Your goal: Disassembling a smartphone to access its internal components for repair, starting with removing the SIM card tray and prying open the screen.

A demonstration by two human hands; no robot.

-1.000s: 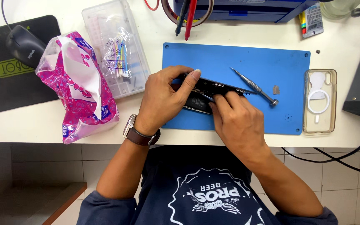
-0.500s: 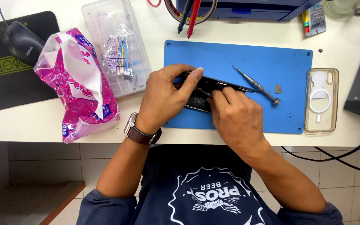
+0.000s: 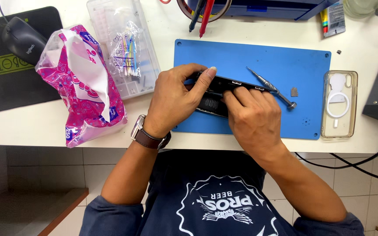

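Presently left hand (image 3: 171, 98) and right hand (image 3: 252, 118) pinch the opened phone (image 3: 217, 94), fingers closed; a slip risks internal damage.

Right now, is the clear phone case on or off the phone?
Off: the clear phone case lies empty beside the blue mat, apart from the dark phone in both hands.

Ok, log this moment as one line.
left hand: grips dark opened phone | right hand: presses on phone | under: blue rubber mat | beside: metal screwdriver, clear phone case
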